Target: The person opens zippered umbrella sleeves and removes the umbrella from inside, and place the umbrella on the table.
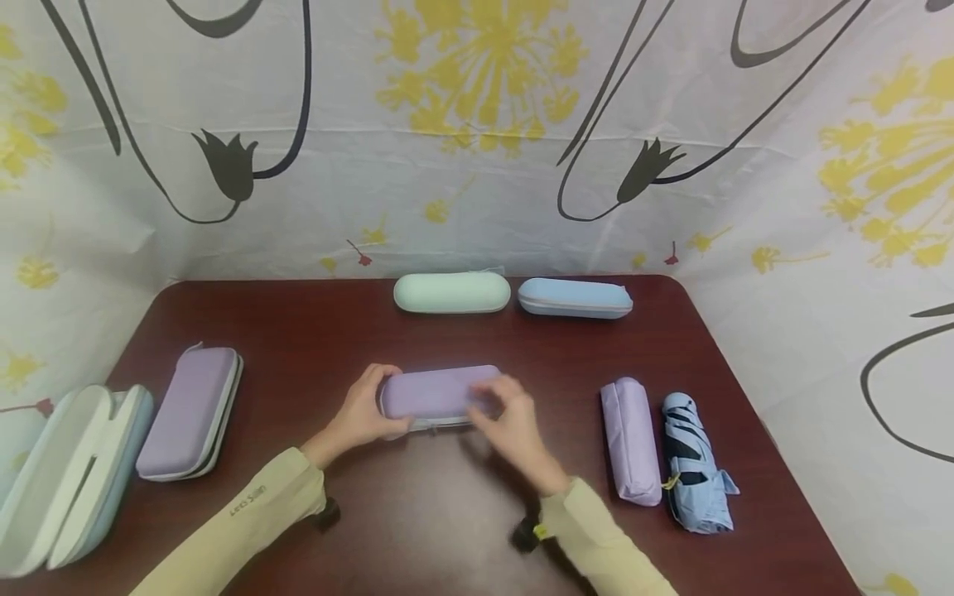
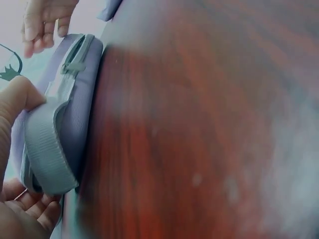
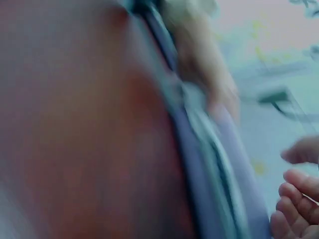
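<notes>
A light purple zip case [image 1: 428, 393] lies on the dark table in front of me in the head view. My left hand [image 1: 363, 408] grips its left end, thumb at the near side and fingers around the far corner. Beside that thumb, the left wrist view shows a pale strap [image 2: 47, 149] and a zip pull [image 2: 75, 66] along the case's edge. My right hand [image 1: 513, 420] is over the right end, fingers loosely bent. In the right wrist view, these right fingers [image 3: 297, 206] stand apart from the case with nothing between them.
A mint case [image 1: 452, 293] and a blue case [image 1: 574, 298] lie at the back edge. Another purple case [image 1: 190, 414] and an opened pale blue case [image 1: 112, 472] are at left. A purple pouch [image 1: 631, 443] and a folded blue umbrella [image 1: 696, 463] lie at right.
</notes>
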Motion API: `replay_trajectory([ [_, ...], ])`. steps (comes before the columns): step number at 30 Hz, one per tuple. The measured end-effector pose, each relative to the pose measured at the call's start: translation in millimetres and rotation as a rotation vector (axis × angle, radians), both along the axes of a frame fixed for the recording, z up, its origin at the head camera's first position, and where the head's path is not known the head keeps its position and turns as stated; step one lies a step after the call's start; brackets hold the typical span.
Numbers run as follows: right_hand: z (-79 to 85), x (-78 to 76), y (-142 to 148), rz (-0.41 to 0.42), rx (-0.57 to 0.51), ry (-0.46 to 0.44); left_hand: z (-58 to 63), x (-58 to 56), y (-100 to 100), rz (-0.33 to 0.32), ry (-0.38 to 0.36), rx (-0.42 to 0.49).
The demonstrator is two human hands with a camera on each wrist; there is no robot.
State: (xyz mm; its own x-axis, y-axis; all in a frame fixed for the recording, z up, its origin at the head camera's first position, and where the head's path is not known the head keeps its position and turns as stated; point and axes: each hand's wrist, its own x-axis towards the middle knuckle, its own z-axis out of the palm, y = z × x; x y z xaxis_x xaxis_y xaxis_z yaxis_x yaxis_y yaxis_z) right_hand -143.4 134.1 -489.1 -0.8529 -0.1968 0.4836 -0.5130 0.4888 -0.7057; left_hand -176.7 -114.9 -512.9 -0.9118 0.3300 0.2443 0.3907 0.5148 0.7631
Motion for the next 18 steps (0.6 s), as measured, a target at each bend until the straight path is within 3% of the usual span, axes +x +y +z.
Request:
replay_trajectory([
  [2, 2.5, -11.8, 17, 0.026, 0.073, -0.008, 1.5, -1.4, -3, -0.028, -0.004, -0.005],
  [4, 4.5, -20.2, 32, 0.097, 0.139, -0.072, 4.1, -3.5, -7, -0.065, -0.011, -0.015],
  [8, 4.9, -28.0, 50, 0.226, 0.219, -0.171, 11.7, -11.1, -14, -0.157, -0.048, -0.036],
  [14, 1.6, -31.1, 54, 0.257, 0.221, -0.208, 17.5, -27.4, -21, -0.248, -0.091, -0.047],
  [18, -1.5, -28.3, 50, 0.233, 0.217, -0.21, 17.8, -37.2, -22, -0.243, -0.117, -0.007],
])
